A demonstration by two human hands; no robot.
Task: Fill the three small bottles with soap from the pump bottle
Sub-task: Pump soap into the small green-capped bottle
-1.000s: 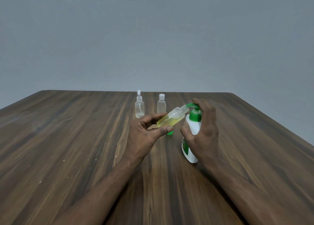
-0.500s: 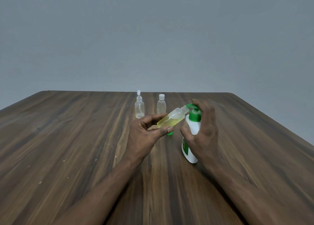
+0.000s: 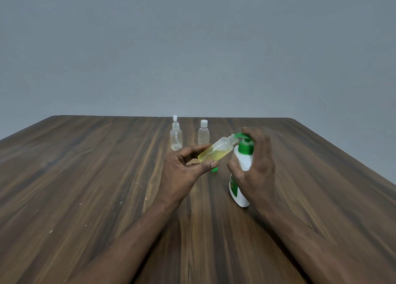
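Observation:
My left hand (image 3: pixel 182 172) pinches a small clear bottle (image 3: pixel 218 149) between thumb and fingers. The bottle is tilted, its open neck up against the green spout of the pump bottle (image 3: pixel 242 172), and yellow soap fills its lower part. My right hand (image 3: pixel 255 166) wraps round the white pump bottle, with a finger on top of the green pump head. Two other small clear bottles stand farther back: one with a spray top (image 3: pixel 176 137) and one with a white cap (image 3: pixel 203 133). A small green cap (image 3: pixel 214 169) lies on the table under the tilted bottle.
The dark wooden table (image 3: pixel 85 187) stretches wide to the left and right, with a few pale specks on its left half. A plain grey wall stands behind the far edge.
Hardly anything has moved. The pump head sits slightly lower under my right finger, and the small bottle stays at the spout.

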